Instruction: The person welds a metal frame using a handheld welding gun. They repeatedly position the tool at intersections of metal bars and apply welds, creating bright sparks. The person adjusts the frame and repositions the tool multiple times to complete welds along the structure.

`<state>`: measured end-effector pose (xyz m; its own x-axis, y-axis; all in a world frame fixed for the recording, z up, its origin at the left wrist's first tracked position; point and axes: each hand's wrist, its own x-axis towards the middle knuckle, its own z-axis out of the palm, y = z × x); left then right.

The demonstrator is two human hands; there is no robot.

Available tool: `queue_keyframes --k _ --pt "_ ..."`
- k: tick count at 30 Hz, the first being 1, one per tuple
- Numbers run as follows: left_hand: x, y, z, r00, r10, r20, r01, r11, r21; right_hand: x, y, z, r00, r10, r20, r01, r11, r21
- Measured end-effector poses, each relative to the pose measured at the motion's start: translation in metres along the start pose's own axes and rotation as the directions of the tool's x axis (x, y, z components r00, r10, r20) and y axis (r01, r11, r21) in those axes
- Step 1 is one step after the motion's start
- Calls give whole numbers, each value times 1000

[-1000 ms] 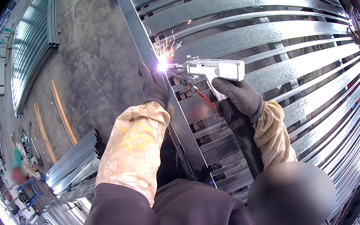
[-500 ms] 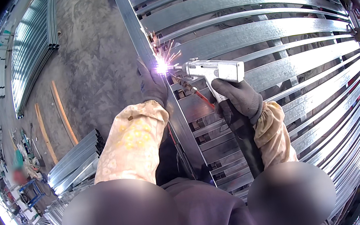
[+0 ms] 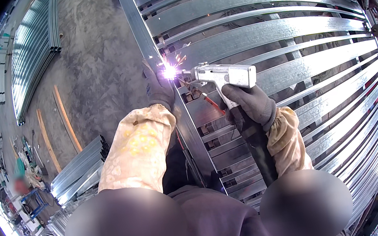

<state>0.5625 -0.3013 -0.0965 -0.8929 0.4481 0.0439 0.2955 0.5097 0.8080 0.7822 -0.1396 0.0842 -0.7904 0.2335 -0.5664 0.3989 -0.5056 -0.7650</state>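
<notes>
My right hand point(image 3: 251, 104), in a dark grey glove, is closed around the handle of a silver handheld welding gun point(image 3: 226, 75). The gun's nozzle points left at a bright violet-white glow with sparks on a long galvanized steel rail point(image 3: 140, 30). A thin feed tube point(image 3: 205, 99) with a red-orange section runs below the nozzle. My left hand point(image 3: 160, 92), also gloved, grips the rail's outer edge right beside the glow; glare hides part of its fingers. A thick black sleeved cable point(image 3: 259, 151) hangs from the gun's handle toward me.
Many parallel steel bars point(image 3: 255, 36) join the rail and spread to the right, with gaps between them. On the concrete floor to the left lie bundled steel tubes point(image 3: 37, 52), two wooden strips point(image 3: 67, 118) and stacked metal profiles point(image 3: 79, 164). Assorted equipment point(image 3: 31, 198) stands farther left.
The spray of sparks is shorter now. The glow sits very slightly lower in view, and the rail and bars have shifted a little. Both hands keep their holds.
</notes>
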Motion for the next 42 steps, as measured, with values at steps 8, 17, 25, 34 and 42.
queue_keyframes --k 8,17,25,34,42 --pt "-3 15 -9 999 -13 44 12 999 36 -2 6 -3 1000 -3 19 3 1000 25" --pt "-1 3 -5 1000 -8 24 8 1000 16 -7 7 -2 1000 -5 5 5 1000 21" --pt "-4 11 -4 1000 6 13 -6 1000 6 -8 11 -5 1000 -19 16 19 1000 6" --pt "-6 18 -9 991 -116 66 118 993 -28 -13 9 -4 1000 18 9 -18 1000 -5" --pt "-8 22 -10 1000 -22 18 22 1000 13 -14 13 -5 1000 3 -6 -3 998 55"
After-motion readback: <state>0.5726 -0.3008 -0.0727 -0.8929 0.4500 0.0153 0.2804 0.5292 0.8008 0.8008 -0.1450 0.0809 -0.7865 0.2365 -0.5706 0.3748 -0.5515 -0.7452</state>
